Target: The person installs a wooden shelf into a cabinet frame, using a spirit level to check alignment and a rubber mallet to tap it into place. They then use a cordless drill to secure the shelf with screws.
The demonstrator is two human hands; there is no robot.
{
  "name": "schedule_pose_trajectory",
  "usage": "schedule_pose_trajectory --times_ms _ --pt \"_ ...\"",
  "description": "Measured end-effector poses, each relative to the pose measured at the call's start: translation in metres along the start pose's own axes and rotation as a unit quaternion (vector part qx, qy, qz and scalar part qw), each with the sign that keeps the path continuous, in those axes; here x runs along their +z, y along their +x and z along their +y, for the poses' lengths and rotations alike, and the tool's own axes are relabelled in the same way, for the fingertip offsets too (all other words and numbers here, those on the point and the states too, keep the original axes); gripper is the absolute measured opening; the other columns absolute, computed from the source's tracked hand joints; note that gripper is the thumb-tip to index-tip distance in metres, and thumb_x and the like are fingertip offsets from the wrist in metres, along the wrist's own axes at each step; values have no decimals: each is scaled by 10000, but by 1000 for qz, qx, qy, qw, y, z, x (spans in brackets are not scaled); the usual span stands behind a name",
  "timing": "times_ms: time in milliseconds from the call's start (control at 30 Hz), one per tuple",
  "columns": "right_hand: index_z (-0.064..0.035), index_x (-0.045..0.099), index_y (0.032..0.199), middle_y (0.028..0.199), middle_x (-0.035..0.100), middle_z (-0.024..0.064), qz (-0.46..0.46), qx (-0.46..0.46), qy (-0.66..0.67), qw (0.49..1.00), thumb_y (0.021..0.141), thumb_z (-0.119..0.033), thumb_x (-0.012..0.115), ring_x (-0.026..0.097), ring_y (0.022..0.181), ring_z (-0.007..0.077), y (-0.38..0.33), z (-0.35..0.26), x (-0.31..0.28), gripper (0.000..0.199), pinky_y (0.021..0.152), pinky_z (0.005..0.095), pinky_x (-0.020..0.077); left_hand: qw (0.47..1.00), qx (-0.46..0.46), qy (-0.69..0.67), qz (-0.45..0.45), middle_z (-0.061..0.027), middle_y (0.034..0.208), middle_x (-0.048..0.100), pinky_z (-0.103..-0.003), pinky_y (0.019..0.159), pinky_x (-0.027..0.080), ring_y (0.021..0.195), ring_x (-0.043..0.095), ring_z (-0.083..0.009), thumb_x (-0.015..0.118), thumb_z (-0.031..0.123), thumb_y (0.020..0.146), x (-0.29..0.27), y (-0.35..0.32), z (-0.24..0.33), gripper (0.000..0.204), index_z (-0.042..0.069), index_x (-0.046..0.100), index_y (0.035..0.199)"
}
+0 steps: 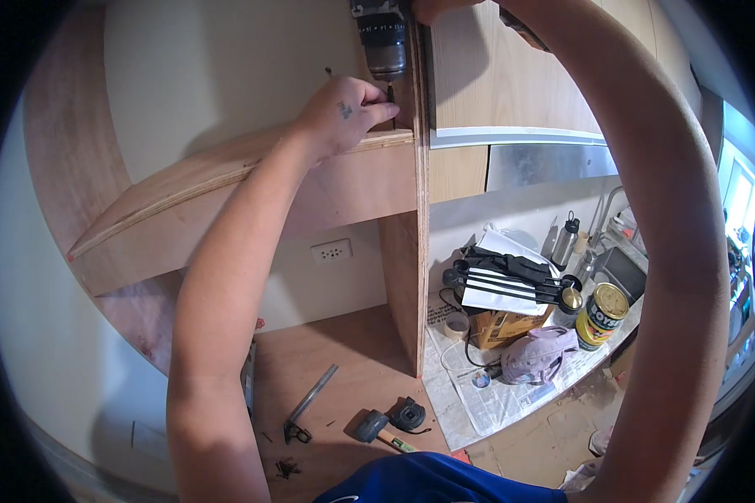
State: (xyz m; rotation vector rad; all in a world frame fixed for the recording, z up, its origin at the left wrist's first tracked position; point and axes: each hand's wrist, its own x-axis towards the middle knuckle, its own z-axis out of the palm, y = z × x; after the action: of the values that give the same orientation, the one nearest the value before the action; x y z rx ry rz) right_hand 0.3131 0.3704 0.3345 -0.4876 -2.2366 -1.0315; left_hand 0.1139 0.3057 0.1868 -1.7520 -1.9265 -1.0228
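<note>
A cordless drill points downward at the top of the view, its chuck above the plywood shelf. My right hand is at the drill's upper end, partly cut off by the frame edge; its grip on the handle is mostly out of sight. Beneath the chuck, my left hand pinches a thin dark screw in line with the bit. The screw stands upright near the shelf's right end, beside the vertical plywood panel. Behind my left hand, another small dark screw sticks up.
On the lower plywood board lie a sliding square, a mallet, a tape measure and several loose screws. Right of the panel, a newspaper-covered counter holds a paint can, a cardboard box, a lilac bag and bottles.
</note>
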Motion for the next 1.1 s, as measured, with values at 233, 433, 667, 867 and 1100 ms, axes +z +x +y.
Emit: schedule_pose_trajectory --times_ms 233,433,667,867,1100 --pt "-114 779 1074 952 779 127 -10 12 -11 1000 697 -359 882 752 939 295 1 -3 -1 461 836 406 587 1000 -2 -23 -9 -132 835 749 -358 778 504 758 652 -193 708 250 951 0 -1 3 268 -3 787 996" --pt "-120 774 1092 963 780 118 -13 4 -7 1000 700 -365 887 749 950 291 1 -2 -1 476 844 404 585 999 -19 -41 -24 -127 889 766 -359 812 508 801 668 -192 704 235 956 -1 -1 5 254 6 789 1028" --pt "-114 767 1101 962 778 118 -13 10 -1 1000 695 -359 890 747 955 293 4 -1 2 490 843 412 581 998 -15 -49 -31 -124 908 772 -351 820 508 815 670 -177 705 225 960 -1 -1 3 253 2 786 1047" --pt "-120 766 1092 938 775 122 -20 8 0 1000 692 -356 883 748 932 293 5 0 2 479 828 410 582 997 -5 -75 -36 -115 908 769 -353 820 503 813 660 -174 707 227 961 -1 -1 4 254 6 783 1060" --pt "-99 765 1078 937 775 121 -28 -6 3 1000 686 -360 881 749 928 293 1 1 -2 485 824 405 584 997 -25 -46 -51 -57 922 759 -311 839 497 842 633 -115 681 224 986 -4 -1 7 276 -13 767 1099"
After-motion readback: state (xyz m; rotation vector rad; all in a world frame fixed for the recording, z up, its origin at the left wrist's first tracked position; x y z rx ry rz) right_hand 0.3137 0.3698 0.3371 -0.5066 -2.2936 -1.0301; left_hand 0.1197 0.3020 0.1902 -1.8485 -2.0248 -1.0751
